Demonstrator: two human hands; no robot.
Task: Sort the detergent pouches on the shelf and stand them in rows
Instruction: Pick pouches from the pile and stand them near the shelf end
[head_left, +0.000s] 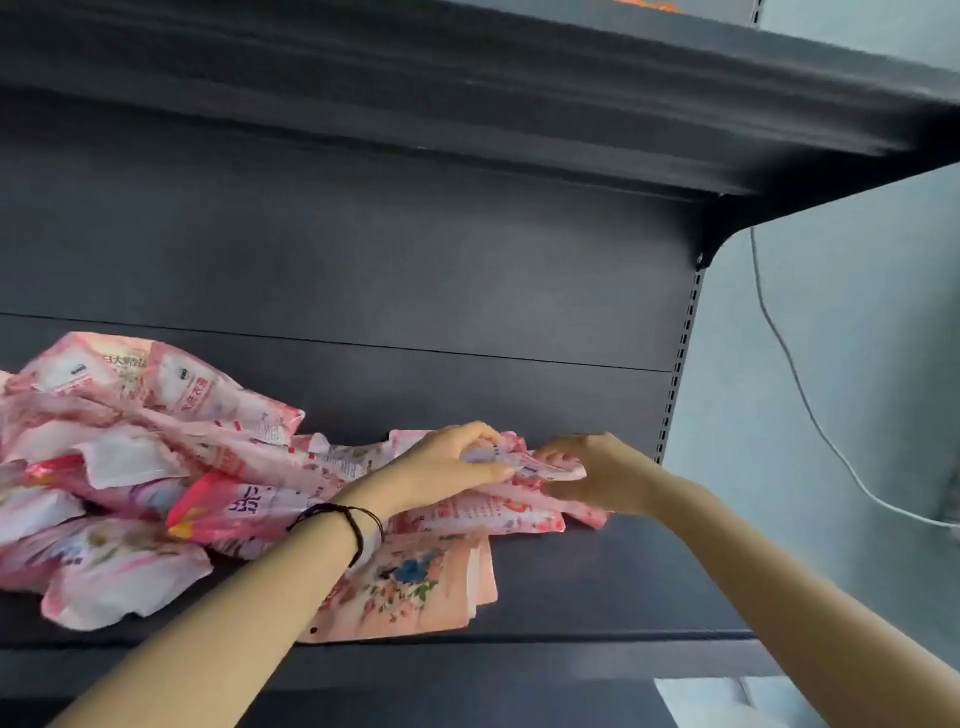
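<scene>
Left hand (447, 467), right hand (597, 480) both pinch one pink pouch (524, 462), right of jumbled pile (130, 467); likely separating it for standing on shelf (623, 571).

Both hands hold one crumpled pink pouch (524, 461) lying on the dark shelf (613, 582). The left hand (447, 467) curls its fingers (480, 434) over the pouch's top, thumb along its near edge, and the right hand (597, 480) pinches its right end. Left of the fingers lies a loose pile of pink pouches (130, 467), flat and overlapping. Just nearer than the left fingers, flowered pouches (410, 587) lie stacked flat by the shelf's front edge. A black band (353, 525) circles the left wrist. Right of the right fingers, a white cable (810, 405) hangs down the wall (872, 312).
</scene>
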